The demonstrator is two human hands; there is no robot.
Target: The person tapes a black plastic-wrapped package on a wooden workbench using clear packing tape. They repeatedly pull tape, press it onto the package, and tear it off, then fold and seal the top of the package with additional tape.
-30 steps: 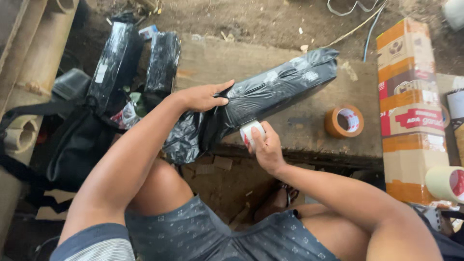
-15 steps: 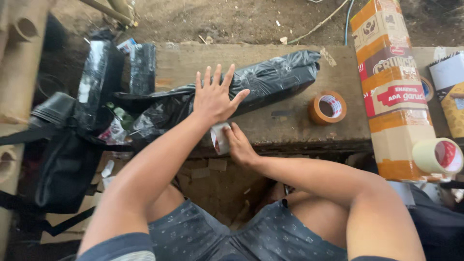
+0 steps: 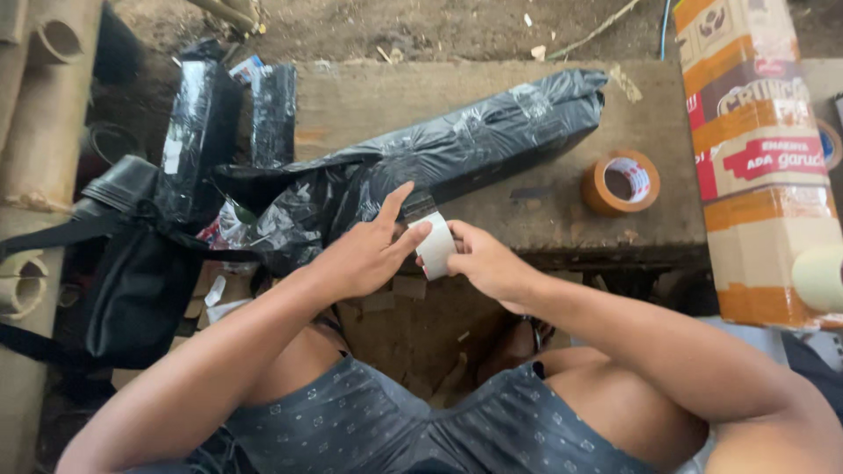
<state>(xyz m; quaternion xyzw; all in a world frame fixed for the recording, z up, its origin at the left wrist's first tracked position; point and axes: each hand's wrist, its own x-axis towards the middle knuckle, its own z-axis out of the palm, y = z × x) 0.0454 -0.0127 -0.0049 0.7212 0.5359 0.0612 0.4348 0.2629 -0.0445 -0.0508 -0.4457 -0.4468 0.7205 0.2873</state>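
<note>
Both hands meet at the near edge of the wooden bench (image 3: 544, 211). Right hand (image 3: 487, 263) grips a small roll of clear tape (image 3: 436, 247); left hand (image 3: 364, 254) touches it too, fingers extended, thumb on the roll. A short dark strip rises from the roll toward the long black-wrapped parcel (image 3: 457, 145) lying slantwise on the bench; contents hidden by the plastic. Near end of parcel bunches into loose black film. Brown tape roll (image 3: 620, 181) sits flat on the bench, right of the parcel, apart from it. Two more black-wrapped parcels (image 3: 202, 132) stand at left. Black bag (image 3: 132, 281) below them, inside not visible. Printed carton (image 3: 760, 158) at right, cut off by the frame.
</note>
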